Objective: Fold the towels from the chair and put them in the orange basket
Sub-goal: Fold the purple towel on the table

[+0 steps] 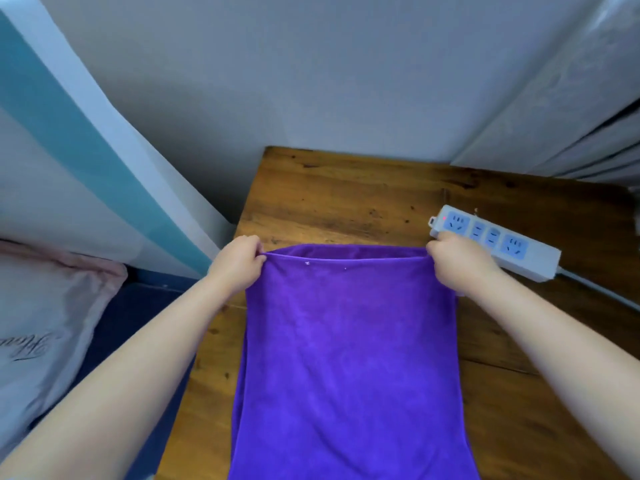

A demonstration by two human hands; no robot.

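A brown wooden table (346, 202) with dark knots stands against a pale grey wall (311, 81), and it serves as the landmark here. Along the table, running from its middle toward the near edge, lies a purple towel (349, 358), doubled over so that two layers show at its far end. The left hand (239, 263) pinches the far left corner of the towel, fingers curled round the cloth. The right hand (457, 261) pinches the far right corner in the same way. Both corners sit slightly raised off the wood. On the right part of the table, just beyond the right hand and almost touching it, lies a white power strip (498, 242) with blue sockets and a small red light; its cable (595, 289) runs off toward the table's right edge. Behind the table's far right corner hangs a pale curtain (571, 116). Left of the table leans a white and teal panel (86, 150), and below it lies a pink pillow (45, 323) on dark blue bedding (138, 323).
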